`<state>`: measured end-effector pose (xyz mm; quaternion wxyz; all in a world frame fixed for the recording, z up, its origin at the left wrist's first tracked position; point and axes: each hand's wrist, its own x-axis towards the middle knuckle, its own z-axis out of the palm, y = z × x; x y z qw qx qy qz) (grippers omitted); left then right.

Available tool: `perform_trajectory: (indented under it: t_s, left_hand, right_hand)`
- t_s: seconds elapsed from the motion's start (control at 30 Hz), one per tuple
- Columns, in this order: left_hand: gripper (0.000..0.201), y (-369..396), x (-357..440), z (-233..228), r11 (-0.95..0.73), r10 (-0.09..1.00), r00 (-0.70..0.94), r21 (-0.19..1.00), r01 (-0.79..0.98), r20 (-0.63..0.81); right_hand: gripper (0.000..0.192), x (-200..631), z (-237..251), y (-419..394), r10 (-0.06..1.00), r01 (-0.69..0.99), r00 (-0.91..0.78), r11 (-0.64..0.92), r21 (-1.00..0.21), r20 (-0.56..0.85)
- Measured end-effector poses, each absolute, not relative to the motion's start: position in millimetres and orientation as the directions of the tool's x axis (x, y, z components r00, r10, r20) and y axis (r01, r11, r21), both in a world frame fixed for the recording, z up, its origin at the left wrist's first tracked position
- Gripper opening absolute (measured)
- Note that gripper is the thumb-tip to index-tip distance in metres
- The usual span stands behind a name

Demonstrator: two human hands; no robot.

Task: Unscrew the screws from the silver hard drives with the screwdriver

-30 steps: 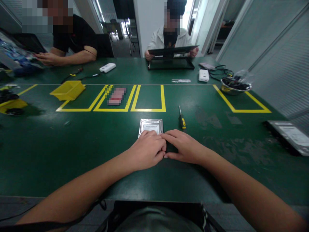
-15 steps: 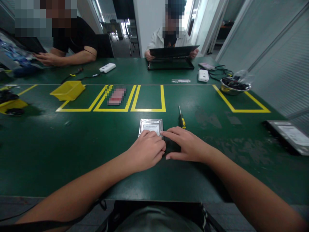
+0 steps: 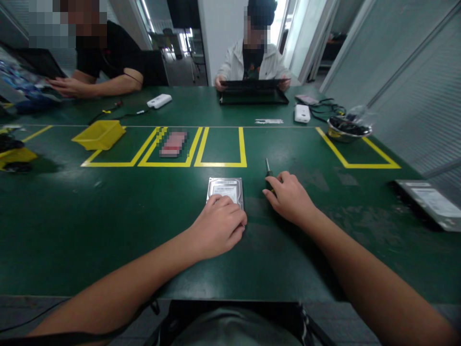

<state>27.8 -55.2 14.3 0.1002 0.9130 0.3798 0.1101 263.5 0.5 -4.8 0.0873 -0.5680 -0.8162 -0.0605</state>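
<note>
A silver hard drive [image 3: 225,186] with a white label lies flat on the green table before me. My left hand [image 3: 222,222] is closed over its near edge, fingers curled, covering its near part. To the right, my right hand [image 3: 288,193] has its thumb and fingers around the handle of a screwdriver [image 3: 267,166]. The metal shaft points away from me, and most of the black and yellow handle is hidden by the fingers.
A yellow bin [image 3: 100,135] and a blurred pinkish item [image 3: 174,144] lie by taped yellow frames. A metal bowl [image 3: 349,130] stands back right; a larger drive [image 3: 432,202] lies far right. Across the table, one person holds a black panel [image 3: 254,91]; another sits left.
My right hand has moved away from the hard drive, right and forward, onto the screwdriver handle. My left hand stays on the drive. The person opposite has lowered the black panel.
</note>
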Motion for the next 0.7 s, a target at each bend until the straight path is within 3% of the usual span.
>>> perform_trajectory:
  t_s: [0.23,0.47,0.57,0.63,0.7]
  left_hand:
    - [0.006,-55,27,13,-0.685,0.721,0.681,0.28,0.673,0.129]
    - [0.007,-55,27,13,-0.677,0.727,0.674,0.302,0.671,0.133]
    - [0.006,-54,26,14,-0.676,0.726,0.675,0.315,0.666,0.133]
    - [0.007,-53,26,14,-0.675,0.727,0.674,0.319,0.666,0.132]
    - [0.007,-53,26,13,-0.671,0.73,0.671,0.319,0.669,0.129]
  right_hand:
    - [0.033,264,-14,9,0.915,0.928,-0.364,0.372,-0.016,0.174]
    - [0.032,271,-5,16,0.891,0.896,-0.331,0.4,-0.192,0.312]
    - [0.031,273,10,10,0.872,0.86,-0.182,0.365,-0.356,0.454]
    - [0.027,274,20,2,0.822,0.695,0.005,0.407,-0.593,0.57]
    - [0.024,275,29,-7,0.778,0.498,0.103,0.499,-0.709,0.62]
